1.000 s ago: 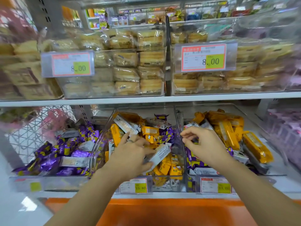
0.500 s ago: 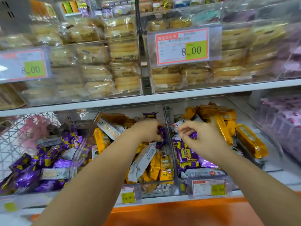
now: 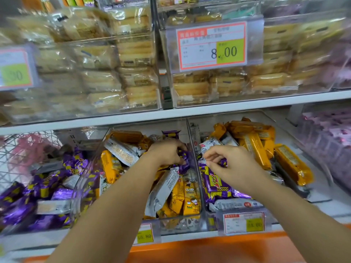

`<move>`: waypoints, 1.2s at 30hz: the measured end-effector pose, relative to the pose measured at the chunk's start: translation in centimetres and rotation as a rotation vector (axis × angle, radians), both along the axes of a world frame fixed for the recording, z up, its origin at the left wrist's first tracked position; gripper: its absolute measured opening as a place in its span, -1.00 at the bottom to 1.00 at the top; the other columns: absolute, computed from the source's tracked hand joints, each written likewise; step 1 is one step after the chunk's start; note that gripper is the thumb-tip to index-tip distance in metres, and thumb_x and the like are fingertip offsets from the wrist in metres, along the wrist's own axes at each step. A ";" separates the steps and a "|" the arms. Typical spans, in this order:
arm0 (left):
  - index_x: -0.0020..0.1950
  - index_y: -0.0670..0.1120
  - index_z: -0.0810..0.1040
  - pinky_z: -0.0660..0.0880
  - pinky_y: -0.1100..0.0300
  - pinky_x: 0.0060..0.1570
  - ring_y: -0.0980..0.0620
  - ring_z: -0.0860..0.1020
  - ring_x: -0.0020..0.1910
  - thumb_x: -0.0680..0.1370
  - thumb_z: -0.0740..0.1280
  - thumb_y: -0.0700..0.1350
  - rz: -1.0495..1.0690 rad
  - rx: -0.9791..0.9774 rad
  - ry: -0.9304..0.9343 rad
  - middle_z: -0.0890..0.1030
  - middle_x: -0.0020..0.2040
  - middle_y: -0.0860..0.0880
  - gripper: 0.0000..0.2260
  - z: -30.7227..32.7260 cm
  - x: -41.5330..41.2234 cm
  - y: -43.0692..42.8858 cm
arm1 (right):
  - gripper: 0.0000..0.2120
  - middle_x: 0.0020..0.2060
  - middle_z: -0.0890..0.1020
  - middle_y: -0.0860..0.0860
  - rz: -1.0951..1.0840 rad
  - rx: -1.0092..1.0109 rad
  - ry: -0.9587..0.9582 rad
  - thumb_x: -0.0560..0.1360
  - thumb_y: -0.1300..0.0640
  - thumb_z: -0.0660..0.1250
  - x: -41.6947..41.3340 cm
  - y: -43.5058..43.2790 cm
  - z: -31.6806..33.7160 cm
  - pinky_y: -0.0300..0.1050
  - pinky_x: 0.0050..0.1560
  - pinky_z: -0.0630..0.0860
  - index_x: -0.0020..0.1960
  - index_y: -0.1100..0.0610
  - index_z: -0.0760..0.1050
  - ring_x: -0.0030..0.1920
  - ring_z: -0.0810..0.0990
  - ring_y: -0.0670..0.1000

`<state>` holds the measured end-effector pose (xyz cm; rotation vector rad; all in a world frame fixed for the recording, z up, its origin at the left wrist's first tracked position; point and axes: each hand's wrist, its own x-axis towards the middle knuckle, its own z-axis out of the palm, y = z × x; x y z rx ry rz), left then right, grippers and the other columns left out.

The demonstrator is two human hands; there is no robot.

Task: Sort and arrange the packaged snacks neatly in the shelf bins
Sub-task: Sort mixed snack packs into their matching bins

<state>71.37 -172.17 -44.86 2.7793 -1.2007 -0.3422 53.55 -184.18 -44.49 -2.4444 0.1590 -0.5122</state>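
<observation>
Three clear bins line the lower shelf. The middle bin (image 3: 191, 221) holds mixed yellow packs (image 3: 187, 198), white packs (image 3: 121, 151) and purple packs. My left hand (image 3: 167, 151) reaches into it and grips a purple snack pack (image 3: 183, 161) near the bin's right wall. The right bin (image 3: 284, 202) holds orange bars (image 3: 256, 149), purple packs (image 3: 214, 184) and white ones. Over that bin my right hand (image 3: 226, 164) pinches a small purple pack (image 3: 223, 162). The left bin (image 3: 72, 209) is mostly full of purple packs (image 3: 43, 188).
An upper shelf (image 3: 190, 112) carries clear bins of wrapped cakes (image 3: 136, 52) with an 8.00 price tag (image 3: 211, 46). Price labels (image 3: 244, 223) hang on the lower bins' fronts. A wire basket (image 3: 24, 149) stands far left, a bin of pink packs (image 3: 326, 141) far right. An orange ledge (image 3: 209, 247) runs below.
The view has drawn closer to the lower shelf. My left hand let go of the white pack, reached deeper into the middle bin and took a purple pack. My right hand stayed over the right bin.
</observation>
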 end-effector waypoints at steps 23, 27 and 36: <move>-0.05 -0.04 0.65 0.34 0.57 -0.06 0.29 0.46 -0.10 0.47 0.43 -0.21 0.014 -0.859 -0.301 0.55 -0.12 0.18 -0.90 2.8 -7.1 5.7 | -0.78 -0.25 0.61 -0.12 -0.135 0.228 -0.190 0.47 0.24 0.39 -2.0 -2.8 1.2 -0.45 -0.21 0.46 -0.16 -0.10 0.54 -0.20 0.56 -0.12; -0.09 -0.05 0.63 0.42 0.30 -0.02 0.10 0.55 -0.05 0.45 0.40 -0.18 -0.246 -0.828 -0.433 0.63 -0.06 0.08 -0.92 3.5 -8.6 5.2 | -0.76 -0.20 0.62 -0.09 -0.126 0.304 -0.196 0.47 0.24 0.38 -2.8 -3.4 1.2 -0.41 -0.20 0.47 -0.10 -0.12 0.52 -0.22 0.57 -0.10; -0.04 0.00 0.52 0.56 0.03 -0.17 -0.02 0.54 -0.03 0.42 0.40 -0.18 -0.565 -0.699 -0.531 0.59 0.02 0.06 -0.84 3.0 -11.8 -1.1 | -0.53 -0.02 0.59 -0.01 -0.001 0.357 -0.195 0.33 0.33 0.49 -6.5 -5.5 2.0 -0.18 -0.15 0.55 0.04 -0.13 0.47 -0.21 0.59 -0.07</move>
